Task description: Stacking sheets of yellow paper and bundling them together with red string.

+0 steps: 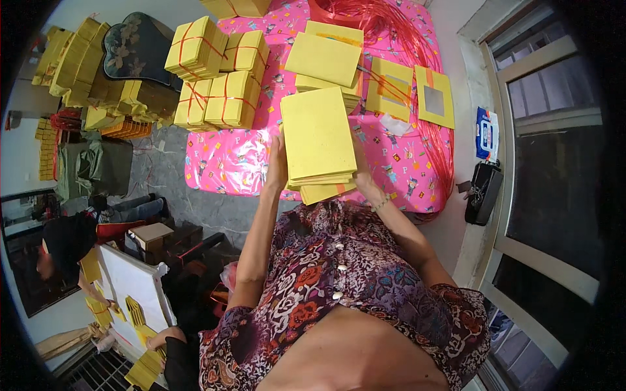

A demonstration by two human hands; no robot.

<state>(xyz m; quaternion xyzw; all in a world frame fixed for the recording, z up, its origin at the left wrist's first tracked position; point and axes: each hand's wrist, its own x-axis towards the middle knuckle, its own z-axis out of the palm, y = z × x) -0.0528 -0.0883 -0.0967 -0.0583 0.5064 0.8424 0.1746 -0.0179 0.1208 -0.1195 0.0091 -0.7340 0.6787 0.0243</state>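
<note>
A thick stack of yellow paper (318,133) is gripped between my two hands, in front of my chest. My left hand (277,161) presses along its left side. My right hand (363,171) closes on its right side, with the fingers partly hidden behind the paper. The lower sheets stick out unevenly at the near end. Just beyond lies another yellow pile (324,55) on the pink patterned table cover (228,163). To its right rest a yellow sheet with a grey square (435,98) and another sheet (389,88) crossed by red strips.
Yellow bundles tied with red ribbon (225,98) stand at the table's left. Loose red plastic ribbon (433,52) hangs down the right side. A black bag (484,192) and a blue-white packet (486,133) sit by the window. At lower left, another person handles yellow paper at a white table (140,280).
</note>
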